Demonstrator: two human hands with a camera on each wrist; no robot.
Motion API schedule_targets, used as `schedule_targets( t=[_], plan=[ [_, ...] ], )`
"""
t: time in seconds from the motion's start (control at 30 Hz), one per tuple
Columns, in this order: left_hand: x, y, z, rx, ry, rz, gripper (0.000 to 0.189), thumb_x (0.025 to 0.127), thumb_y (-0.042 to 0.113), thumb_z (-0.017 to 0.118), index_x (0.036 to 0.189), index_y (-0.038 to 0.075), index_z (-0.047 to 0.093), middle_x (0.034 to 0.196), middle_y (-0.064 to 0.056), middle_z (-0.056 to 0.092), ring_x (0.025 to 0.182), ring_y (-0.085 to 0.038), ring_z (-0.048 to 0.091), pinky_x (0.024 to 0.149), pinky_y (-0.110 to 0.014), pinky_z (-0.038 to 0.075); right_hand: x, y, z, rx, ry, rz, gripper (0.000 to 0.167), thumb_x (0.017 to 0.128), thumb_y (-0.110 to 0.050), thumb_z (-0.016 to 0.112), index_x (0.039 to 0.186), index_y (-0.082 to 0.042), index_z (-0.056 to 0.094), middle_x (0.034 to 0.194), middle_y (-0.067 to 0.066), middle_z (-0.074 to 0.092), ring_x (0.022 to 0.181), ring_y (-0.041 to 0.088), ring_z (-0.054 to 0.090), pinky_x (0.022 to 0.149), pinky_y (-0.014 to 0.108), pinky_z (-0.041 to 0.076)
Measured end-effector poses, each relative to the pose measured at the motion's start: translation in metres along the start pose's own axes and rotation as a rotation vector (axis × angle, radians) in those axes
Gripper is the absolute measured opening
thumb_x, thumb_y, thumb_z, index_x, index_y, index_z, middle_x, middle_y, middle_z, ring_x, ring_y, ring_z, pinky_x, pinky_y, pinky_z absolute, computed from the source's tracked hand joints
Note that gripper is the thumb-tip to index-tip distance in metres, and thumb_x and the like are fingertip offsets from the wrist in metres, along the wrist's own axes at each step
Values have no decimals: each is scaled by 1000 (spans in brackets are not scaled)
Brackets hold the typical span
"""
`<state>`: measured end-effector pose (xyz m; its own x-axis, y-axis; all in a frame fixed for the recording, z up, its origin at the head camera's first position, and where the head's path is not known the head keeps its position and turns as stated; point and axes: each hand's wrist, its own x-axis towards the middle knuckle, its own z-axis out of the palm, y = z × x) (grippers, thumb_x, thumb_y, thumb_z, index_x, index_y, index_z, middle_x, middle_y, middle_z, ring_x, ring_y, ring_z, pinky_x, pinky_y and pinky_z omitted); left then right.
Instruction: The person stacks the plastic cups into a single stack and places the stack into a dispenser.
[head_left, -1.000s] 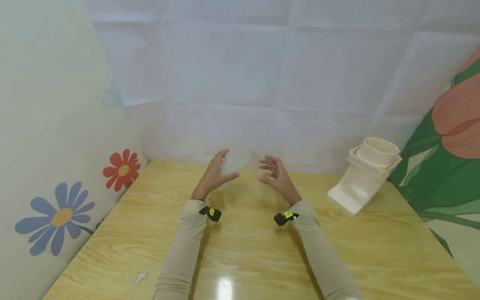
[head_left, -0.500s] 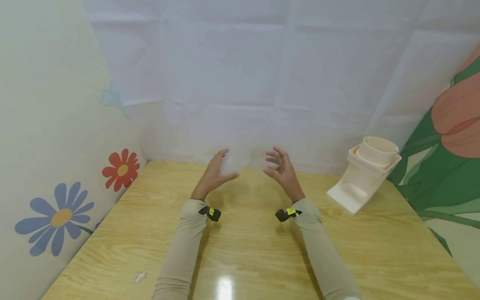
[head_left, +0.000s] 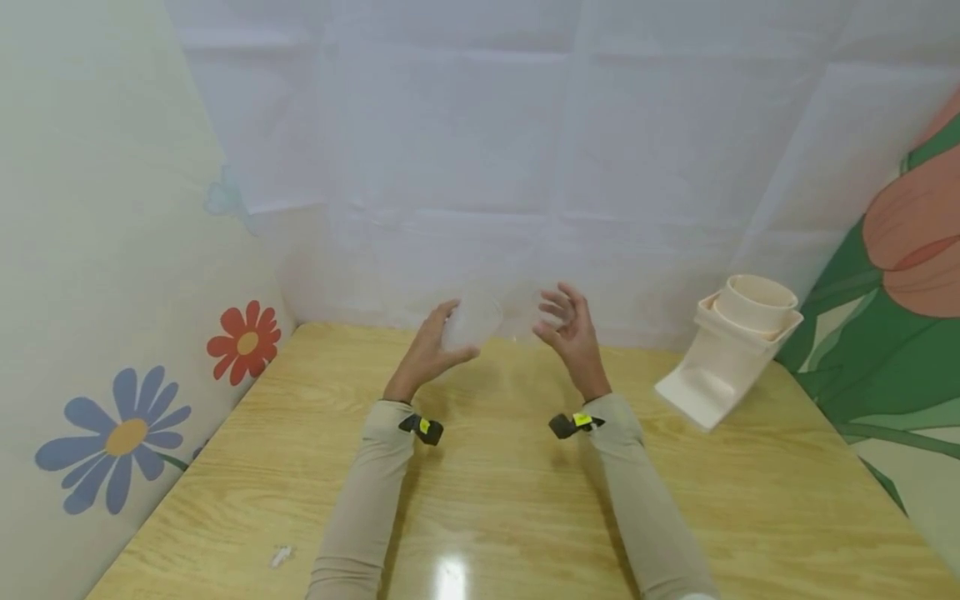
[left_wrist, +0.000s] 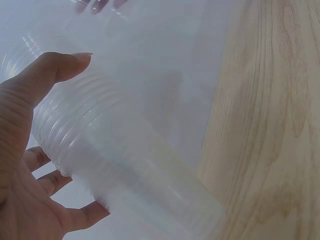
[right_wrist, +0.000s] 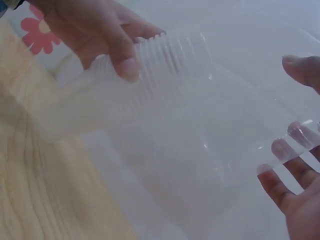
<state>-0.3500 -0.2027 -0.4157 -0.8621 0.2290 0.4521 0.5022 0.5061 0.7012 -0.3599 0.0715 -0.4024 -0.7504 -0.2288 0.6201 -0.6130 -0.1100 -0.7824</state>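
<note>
In the head view my left hand grips a stack of clear plastic cups above the far part of the table. Thumb and fingers wrap the ridged, rim end in the left wrist view, and the smooth bases point away at a slant. To the right, my right hand holds a single clear plastic cup by its side, with several fingertips showing through the wall. Its outline is faint against the white sheet. A gap separates the two hands.
A cream-coloured holder with a round collar on top stands at the table's right. A small white scrap lies front left on the wooden table. Behind hangs a white sheet; flower-painted walls flank the table.
My right hand has moved right and slightly farther from me, widening the gap to the cup stack. The left hand and its stack have stayed almost still.
</note>
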Motion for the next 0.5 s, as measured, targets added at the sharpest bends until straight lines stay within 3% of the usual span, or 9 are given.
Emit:
schedule_targets(
  t=[0.2,0.5],
  plan=[
    [-1,0,2,9,9,2,91,82,26,84,154,5,32,147,-24,42,130,-42,44,98,-61,43,3,-3,2,21,19,-32,72,96,-6,65,155,-10,24,152,18,41,135,34,43,96,27,45],
    [0,2,2,18,9,7,91,82,27,84,153,5,33,146,-26,43,128,-43,45,97,-62,43,5,-7,3,79,62,-50,70,94,-2,66,153,-14,29,151,23,40,133,33,44,96,29,47]
  ],
)
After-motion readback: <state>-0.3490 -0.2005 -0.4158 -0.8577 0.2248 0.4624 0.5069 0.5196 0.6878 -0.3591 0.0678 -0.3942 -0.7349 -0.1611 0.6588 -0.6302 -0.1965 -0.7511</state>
